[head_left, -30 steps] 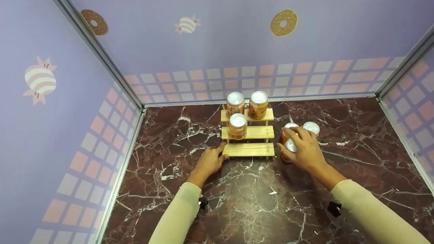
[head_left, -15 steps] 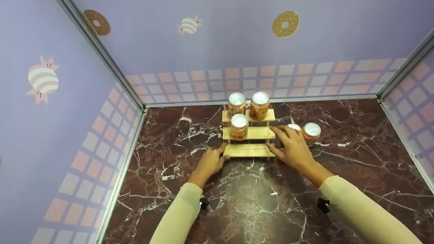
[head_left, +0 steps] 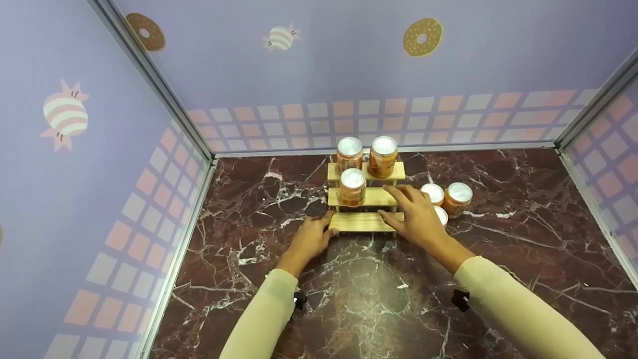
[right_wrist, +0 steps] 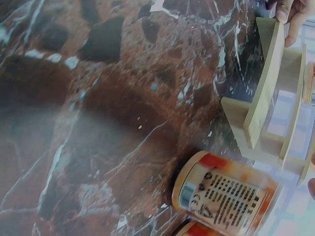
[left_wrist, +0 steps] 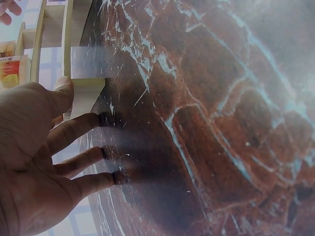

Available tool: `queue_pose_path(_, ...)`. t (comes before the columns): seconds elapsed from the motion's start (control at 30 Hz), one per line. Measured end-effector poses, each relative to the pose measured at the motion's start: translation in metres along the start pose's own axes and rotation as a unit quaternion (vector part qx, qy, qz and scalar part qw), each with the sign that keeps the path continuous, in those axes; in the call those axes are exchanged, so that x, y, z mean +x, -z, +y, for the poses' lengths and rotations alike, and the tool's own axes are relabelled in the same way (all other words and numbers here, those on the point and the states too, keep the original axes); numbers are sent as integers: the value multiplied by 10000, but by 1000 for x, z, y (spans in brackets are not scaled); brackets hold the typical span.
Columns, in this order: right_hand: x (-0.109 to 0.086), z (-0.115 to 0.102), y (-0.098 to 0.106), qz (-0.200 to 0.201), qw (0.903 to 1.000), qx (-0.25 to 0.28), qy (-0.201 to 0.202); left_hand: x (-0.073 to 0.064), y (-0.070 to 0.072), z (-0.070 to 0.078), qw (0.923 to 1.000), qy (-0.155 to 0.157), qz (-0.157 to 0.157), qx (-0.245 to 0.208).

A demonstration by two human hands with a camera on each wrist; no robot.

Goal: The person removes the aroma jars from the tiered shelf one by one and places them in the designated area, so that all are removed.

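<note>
A three-step wooden rack (head_left: 366,222) stands in the middle. Two orange cans with silver tops, a left one (head_left: 350,154) and a right one (head_left: 383,157), are on its top step. Another can (head_left: 352,187) is on the left of the middle step. My left hand (head_left: 310,239) pinches the left end of the bottom step, thumb in front; in the left wrist view its other fingers (left_wrist: 83,160) touch the tabletop. Over the rack's right end hovers my right hand (head_left: 418,219), fingers spread and holding nothing. Whether it touches the steps I cannot tell.
Three cans stand close together on the dark marble-patterned table (head_left: 239,299), right of the rack: a back-left can (head_left: 432,194), a right can (head_left: 457,199) and a front can (right_wrist: 221,191) partly hidden by my right hand. Purple walls (head_left: 319,65) enclose the back and sides.
My right hand has moved left, from around the front can beside the rack to above the rack's right end, leaving the cans standing. The left hand has stayed on the rack.
</note>
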State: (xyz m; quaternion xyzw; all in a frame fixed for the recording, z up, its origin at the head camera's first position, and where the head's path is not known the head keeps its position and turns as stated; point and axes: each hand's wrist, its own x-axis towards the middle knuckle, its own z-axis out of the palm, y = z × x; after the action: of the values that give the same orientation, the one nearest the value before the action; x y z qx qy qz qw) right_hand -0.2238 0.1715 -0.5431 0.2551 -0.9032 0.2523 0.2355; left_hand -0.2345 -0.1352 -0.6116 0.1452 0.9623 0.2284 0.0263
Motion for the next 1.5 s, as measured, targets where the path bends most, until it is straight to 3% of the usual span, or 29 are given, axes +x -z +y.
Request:
queue_pose_path(0.2, 9, -9, -6, -83, 9999, 73, -23, 9, -30, -27, 9998, -34, 173, -42)
queue_pose_path(0.27, 12, -11, -8, -92, 9999, 114, -22, 10, -31, -28, 9999, 16, 145, -49)
queue_pose_path(0.47, 17, -14, -13, -21, 9998, 200, -69, -6, 6, 7, 9998, 97, -87, -151)
queue_pose_path(0.7, 20, -15, -17, -168, 9989, 354, -267, -9, 8, 12, 9998, 122, -126, -36)
queue_pose_path(0.73, 21, -15, -17, -201, 9986, 382, -312, -11, 16, 20, 9996, 202, -191, -70)
queue_pose_path(0.87, 25, -18, -17, -317, 9974, 450, -473, -3, 4, 6, 9998, 160, -114, -103)
queue_pose_path(0.97, 28, -21, -17, -391, 9968, 478, -504, 7, -18, -16, 9997, 73, 91, -203)
queue_pose_path(1.1, 31, -22, -20, -440, 9963, 562, -488, 2, -5, -4, 9995, 187, -77, -262)
queue_pose_path(1.2, 31, -23, -22, -398, 9961, 642, -447, -9, 18, 17, 9990, 273, -297, -190)
queue_pose_path(1.23, 31, -23, -23, -380, 9960, 681, -426, -8, 11, 10, 9996, 143, -191, -163)
queue_pose_path(1.37, 32, -23, -26, -316, 9957, 796, -358, -6, 5, 3, 9998, -9, -32, -182)
queue_pose_path(1.5, 33, -24, -30, -259, 9953, 881, -311, -3, 3, 3, 9998, 66, -26, -189)
